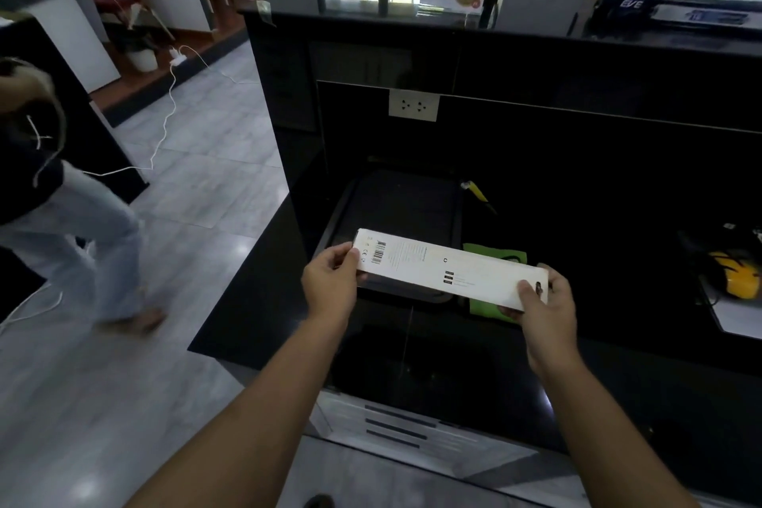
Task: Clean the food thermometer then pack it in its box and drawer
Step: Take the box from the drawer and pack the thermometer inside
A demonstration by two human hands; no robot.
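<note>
I hold a long white thermometer box [437, 268] level above the black counter, its printed back with a barcode facing up. My left hand [330, 280] pinches its left end and my right hand [540, 301] grips its right end. The box looks closed; the thermometer itself is not visible. Under the box lies a black tray [396, 202], and a green cloth [490, 260] shows beside and below the box's right half. No drawer is open that I can see.
A yellow-handled tool [478, 194] lies on the counter behind the cloth. A yellow and black object [734, 272] sits at the right on white paper. A wall socket [412, 105] is on the back panel. Another person [62, 219] walks on the tiled floor at left, near white cables.
</note>
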